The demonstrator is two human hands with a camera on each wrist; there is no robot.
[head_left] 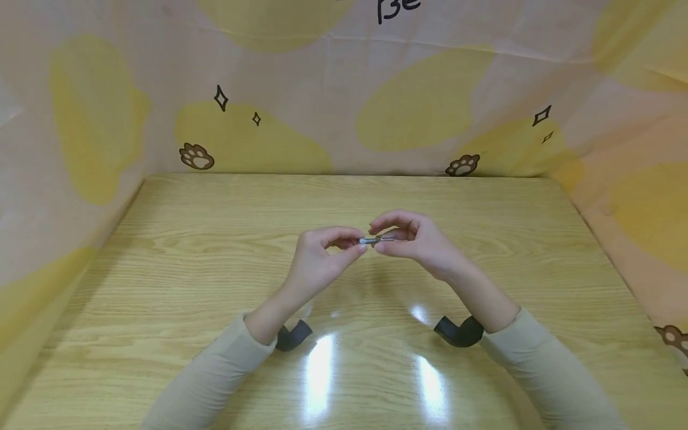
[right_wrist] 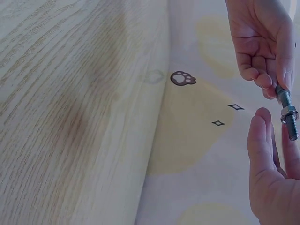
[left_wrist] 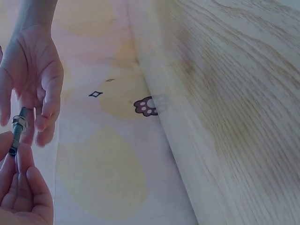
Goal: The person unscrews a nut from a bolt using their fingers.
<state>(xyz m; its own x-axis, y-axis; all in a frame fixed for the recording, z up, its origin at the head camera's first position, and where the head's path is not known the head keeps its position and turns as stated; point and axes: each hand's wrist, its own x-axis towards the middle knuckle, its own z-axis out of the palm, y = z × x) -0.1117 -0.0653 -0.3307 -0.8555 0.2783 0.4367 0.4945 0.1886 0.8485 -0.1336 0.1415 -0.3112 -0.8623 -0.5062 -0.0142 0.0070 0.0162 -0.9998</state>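
A metal bolt (head_left: 370,240) is held roughly level between the two hands above the table. My left hand (head_left: 322,254) pinches its head end between thumb and fingers. A hex nut (right_wrist: 288,111) sits partway along the bolt's thread, and a washer-like ring seems to lie against it. Around the threaded end is my right hand (head_left: 421,242), its fingers spread and loosely bent, the thumb apart from the index finger. In the left wrist view the bolt's tip (left_wrist: 23,110) is close to the right fingers; whether they touch it I cannot tell.
Below the hands lies a wood-grain table (head_left: 215,269) with bright light reflections. A patterned cloth (head_left: 333,89) with yellow patches and paw prints stands around its back and sides. A dark curved piece (head_left: 294,335) shows beside the left wrist, another (head_left: 457,332) beside the right.
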